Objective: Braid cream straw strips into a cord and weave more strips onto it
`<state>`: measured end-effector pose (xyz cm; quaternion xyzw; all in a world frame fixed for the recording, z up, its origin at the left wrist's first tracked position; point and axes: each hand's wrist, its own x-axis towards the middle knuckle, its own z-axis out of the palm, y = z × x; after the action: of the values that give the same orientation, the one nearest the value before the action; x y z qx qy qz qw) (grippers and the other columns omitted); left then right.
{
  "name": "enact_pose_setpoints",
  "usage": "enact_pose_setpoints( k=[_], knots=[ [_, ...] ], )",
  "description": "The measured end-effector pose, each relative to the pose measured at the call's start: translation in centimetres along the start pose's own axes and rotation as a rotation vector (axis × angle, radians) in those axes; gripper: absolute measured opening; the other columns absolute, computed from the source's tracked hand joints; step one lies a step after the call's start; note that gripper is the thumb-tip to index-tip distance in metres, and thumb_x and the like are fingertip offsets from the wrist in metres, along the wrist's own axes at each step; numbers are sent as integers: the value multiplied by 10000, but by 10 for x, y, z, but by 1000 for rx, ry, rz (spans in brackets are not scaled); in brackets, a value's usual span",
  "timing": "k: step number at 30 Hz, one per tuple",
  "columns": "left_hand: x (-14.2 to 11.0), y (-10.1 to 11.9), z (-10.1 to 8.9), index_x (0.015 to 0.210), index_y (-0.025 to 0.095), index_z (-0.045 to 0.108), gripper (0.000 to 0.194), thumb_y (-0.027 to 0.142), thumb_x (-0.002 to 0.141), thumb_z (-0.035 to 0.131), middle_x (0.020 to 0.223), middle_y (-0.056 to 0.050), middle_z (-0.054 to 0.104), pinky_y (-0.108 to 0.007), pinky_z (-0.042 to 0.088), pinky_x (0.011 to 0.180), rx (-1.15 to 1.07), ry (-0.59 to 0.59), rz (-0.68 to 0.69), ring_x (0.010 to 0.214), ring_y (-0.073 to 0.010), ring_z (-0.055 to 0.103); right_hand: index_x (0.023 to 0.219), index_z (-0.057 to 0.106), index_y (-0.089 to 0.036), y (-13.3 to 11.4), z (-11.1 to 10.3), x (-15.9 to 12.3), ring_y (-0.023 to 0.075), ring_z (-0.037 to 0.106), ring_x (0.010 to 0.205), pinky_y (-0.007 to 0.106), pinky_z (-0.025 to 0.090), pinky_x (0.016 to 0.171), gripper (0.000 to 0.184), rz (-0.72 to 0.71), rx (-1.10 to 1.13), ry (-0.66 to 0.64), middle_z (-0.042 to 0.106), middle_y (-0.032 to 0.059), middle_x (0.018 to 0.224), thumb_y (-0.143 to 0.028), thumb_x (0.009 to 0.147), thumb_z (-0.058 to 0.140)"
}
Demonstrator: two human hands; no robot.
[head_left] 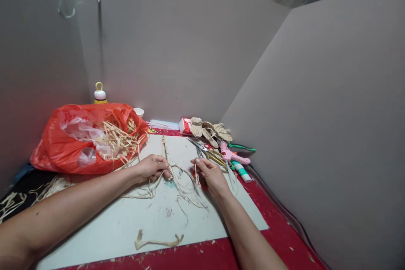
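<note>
Straw strands [177, 181]: pale, flat, thin fibres, loosely tangled, lying at the middle of a white board [133, 223] and running up between both hands. A narrow plaited length [164, 145] extends away from the hands toward the wall.

Left hand [152, 167]: fingers pressed together, pinching the strands where the plait ends.

Right hand [210, 173]: fingers closed, pinching a few upright strands just beside the left hand.

Loose piece [158, 242]: one curled strip of straw, near the board's front edge, well apart from the hands.

Worktop [275, 228]: red, littered with pale scraps, carrying the white board.

Red plastic bag [63, 143]: left of the board, open, spilling more straw.

Tools: scissors [199, 145], a pink glue gun [232, 156] and green-handled pliers [242, 147], right of the board.

Small woven sandals [210, 130]: at the back, near a red-and-white box [184, 125].

Bottle [100, 93]: yellow loop handle, behind the bag.

Room: plain grey walls close on three sides.
</note>
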<state>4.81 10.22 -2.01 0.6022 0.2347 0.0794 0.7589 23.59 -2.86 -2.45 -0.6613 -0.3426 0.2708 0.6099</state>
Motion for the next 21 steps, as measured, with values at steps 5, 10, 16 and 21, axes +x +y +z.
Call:
enact_pose_setpoints(
  k=[5,10,16,21],
  knots=[
    [3,-1,0,716,136,507,329,414,661,673,618,-4,607,-192,94,376,-16,8,-16,375,-10,233,705,751,-177,6,-11,10,268,586,996,381,465,839,227,-203,-115,220,682,113,1023,-379,601,745],
    [2,0,0,700,129,517,331,412,652,682,580,21,570,-196,84,384,-27,24,-26,367,-2,227,912,744,-176,9,-22,14,266,630,955,422,456,891,314,-267,-118,334,727,89,953,-395,696,683],
    [1,3,1,702,116,541,326,401,650,691,552,25,550,-205,73,387,-11,27,-37,356,1,221,793,754,-184,8,-34,19,270,638,954,418,470,880,231,-303,-126,360,733,77,922,-383,688,700],
    [1,5,2,698,118,538,324,396,646,696,546,30,547,-203,73,386,-9,37,-41,352,3,218,934,737,-163,6,-36,20,253,657,900,392,506,813,324,-329,-99,465,735,94,940,-383,701,691]
  ],
)
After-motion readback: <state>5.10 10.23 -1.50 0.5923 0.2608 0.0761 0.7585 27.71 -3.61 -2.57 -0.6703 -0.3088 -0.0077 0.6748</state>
